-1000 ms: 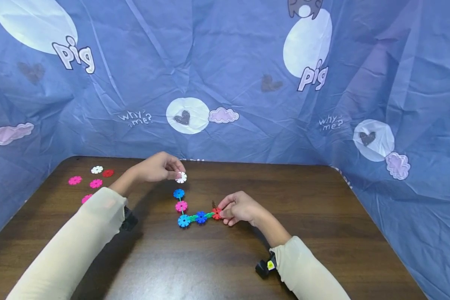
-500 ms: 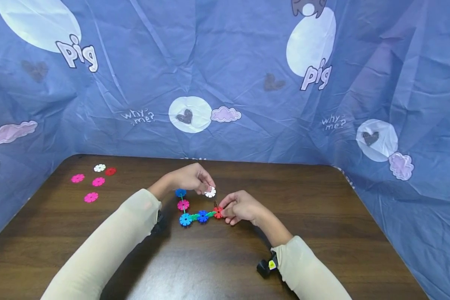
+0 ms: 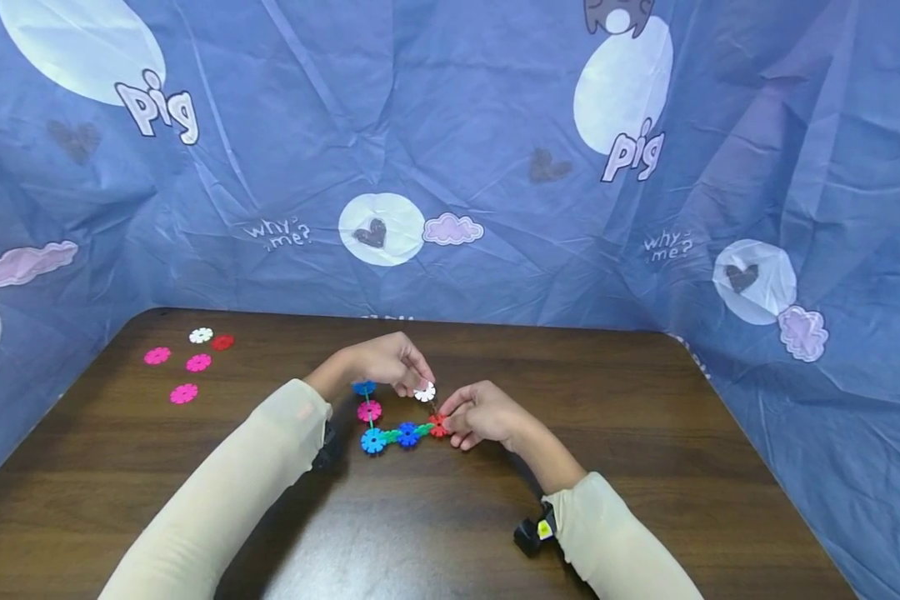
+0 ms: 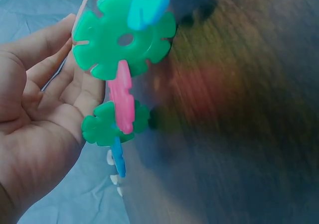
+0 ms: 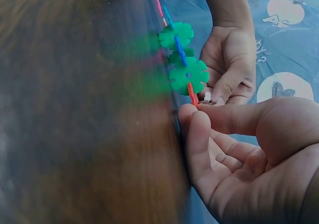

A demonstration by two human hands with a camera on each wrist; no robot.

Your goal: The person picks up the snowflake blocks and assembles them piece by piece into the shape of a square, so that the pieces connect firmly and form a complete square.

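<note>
A chain of interlocking snowflake discs stands on the table in an L-like bend, with a light-blue disc (image 3: 373, 441) at its corner. From there a pink disc (image 3: 369, 411) leads back to a blue disc (image 3: 363, 388), partly behind the left wrist. Green discs (image 5: 189, 75) link the corner to a dark-blue disc (image 3: 408, 434) and a red disc (image 3: 438, 425). My right hand (image 3: 486, 417) pinches that red disc between thumb and finger. My left hand (image 3: 392, 362) pinches a white disc (image 3: 425, 392) close above a brown disc (image 3: 433, 408); whether they touch, I cannot tell.
Loose discs lie at the table's back left: a white snowflake disc (image 3: 201, 335), a loose red disc (image 3: 222, 342) and several pink ones (image 3: 183, 393). A blue printed cloth (image 3: 495, 275) hangs behind the wooden table (image 3: 570, 367).
My left hand has carried the white disc rightward and down, from behind the far blue disc to just above the brown disc. My right hand stays on the red disc.
</note>
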